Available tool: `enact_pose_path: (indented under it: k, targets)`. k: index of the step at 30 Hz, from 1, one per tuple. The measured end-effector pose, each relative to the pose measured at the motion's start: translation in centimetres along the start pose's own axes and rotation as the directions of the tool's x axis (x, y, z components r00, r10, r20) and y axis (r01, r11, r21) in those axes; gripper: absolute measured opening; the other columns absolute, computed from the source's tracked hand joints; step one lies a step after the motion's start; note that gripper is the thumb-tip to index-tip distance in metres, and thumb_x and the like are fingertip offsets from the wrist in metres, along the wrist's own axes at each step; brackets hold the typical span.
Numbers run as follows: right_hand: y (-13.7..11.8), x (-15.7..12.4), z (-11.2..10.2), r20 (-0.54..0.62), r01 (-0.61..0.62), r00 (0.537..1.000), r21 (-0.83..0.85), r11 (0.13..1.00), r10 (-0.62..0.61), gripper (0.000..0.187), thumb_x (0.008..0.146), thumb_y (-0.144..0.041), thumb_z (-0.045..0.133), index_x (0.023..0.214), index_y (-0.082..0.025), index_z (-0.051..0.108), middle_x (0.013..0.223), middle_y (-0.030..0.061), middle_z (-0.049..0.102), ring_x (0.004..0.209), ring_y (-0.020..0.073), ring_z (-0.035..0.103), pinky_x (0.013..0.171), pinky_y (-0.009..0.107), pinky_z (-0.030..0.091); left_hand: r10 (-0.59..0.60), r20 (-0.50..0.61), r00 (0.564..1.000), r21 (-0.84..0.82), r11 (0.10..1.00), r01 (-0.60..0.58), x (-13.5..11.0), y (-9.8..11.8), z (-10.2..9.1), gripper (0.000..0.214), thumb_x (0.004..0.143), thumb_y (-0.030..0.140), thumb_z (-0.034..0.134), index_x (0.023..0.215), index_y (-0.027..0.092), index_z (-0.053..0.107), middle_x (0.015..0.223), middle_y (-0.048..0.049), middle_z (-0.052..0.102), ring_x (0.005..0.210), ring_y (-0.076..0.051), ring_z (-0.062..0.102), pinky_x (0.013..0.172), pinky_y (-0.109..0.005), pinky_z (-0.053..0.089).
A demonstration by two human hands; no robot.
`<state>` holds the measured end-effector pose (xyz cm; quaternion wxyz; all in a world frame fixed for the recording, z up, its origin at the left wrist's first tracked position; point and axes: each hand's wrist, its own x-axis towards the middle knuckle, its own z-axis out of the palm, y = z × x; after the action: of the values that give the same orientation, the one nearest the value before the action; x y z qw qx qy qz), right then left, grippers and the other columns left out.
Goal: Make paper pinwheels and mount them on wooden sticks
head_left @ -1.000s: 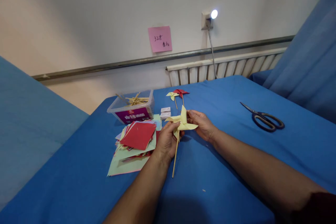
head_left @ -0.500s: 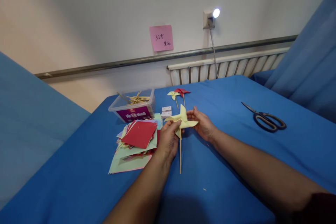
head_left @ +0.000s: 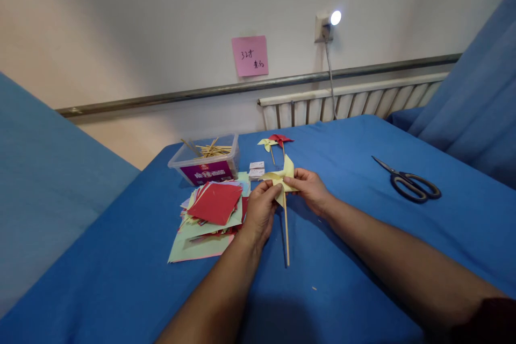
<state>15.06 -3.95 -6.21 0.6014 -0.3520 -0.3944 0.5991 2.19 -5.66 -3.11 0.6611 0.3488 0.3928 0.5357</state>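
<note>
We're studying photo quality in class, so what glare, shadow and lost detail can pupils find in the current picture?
In the head view, the wall light glares white; a soft shadow darkens the blue cloth at the bottom; the held yellow pinwheel is fairly clear, but print on the small boxes is too tiny to read.

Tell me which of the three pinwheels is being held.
The front yellow pinwheel, gripped by the left hand and right hand; the back yellow pinwheel and red pinwheel lie untouched on the blue cloth.

The one camera, worn on the head, looks forward and down over the nearby hands (head_left: 259, 209) and worktop (head_left: 346, 285) to the wall (head_left: 169, 27) beyond.
</note>
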Motion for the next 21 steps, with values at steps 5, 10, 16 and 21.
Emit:
enact_pose_path:
  k: [5,10,16,21]
  targets:
    - [-0.6,0.1,-0.4,-0.007,-0.098,0.995,0.141,0.985,0.100,0.025,0.066,-0.032,0.080,0.081,-0.016,0.068,0.076,0.0028,0.069,0.059,0.0112,0.056,0.057,0.026,0.039,-0.125,0.100,0.987,-0.122,0.983,0.137,0.5,0.1,-0.5,0.022,0.077,0.031,0.067,0.089,0.012,0.068,0.077,-0.0066,0.070,0.065,-0.015,0.064,0.061,-0.025,0.051]
    - [-0.5,0.5,-1.0,-0.038,-0.143,0.987,0.247,0.958,0.157,0.022,0.067,-0.028,0.079,0.082,-0.016,0.069,0.078,0.0024,0.070,0.062,0.0119,0.057,0.060,0.026,0.042,-0.180,0.129,0.975,-0.090,0.977,0.192,0.7,-0.2,-1.1,0.026,0.076,0.030,0.073,0.095,0.014,0.067,0.084,-0.0076,0.070,0.071,-0.015,0.066,0.066,-0.026,0.053]
    - [-0.2,0.3,-0.8,-0.027,-0.137,0.989,0.257,0.957,0.149,0.022,0.067,-0.027,0.079,0.083,-0.016,0.069,0.078,0.0021,0.070,0.064,0.0120,0.058,0.061,0.026,0.042,-0.186,0.150,0.971,-0.037,0.980,0.193,0.4,-0.6,-1.0,0.026,0.070,0.029,0.079,0.086,0.015,0.065,0.075,-0.0022,0.066,0.062,-0.010,0.061,0.059,-0.022,0.050]
    - [-0.1,0.2,-0.6,0.011,-0.137,0.990,0.260,0.956,0.139,0.022,0.068,-0.026,0.078,0.085,-0.016,0.069,0.082,0.0026,0.070,0.068,0.0128,0.059,0.063,0.026,0.043,-0.166,0.135,0.977,-0.024,0.985,0.171,0.5,-0.6,-1.0,0.027,0.067,0.030,0.080,0.084,0.015,0.065,0.076,-0.0022,0.067,0.064,-0.011,0.061,0.061,-0.023,0.049]
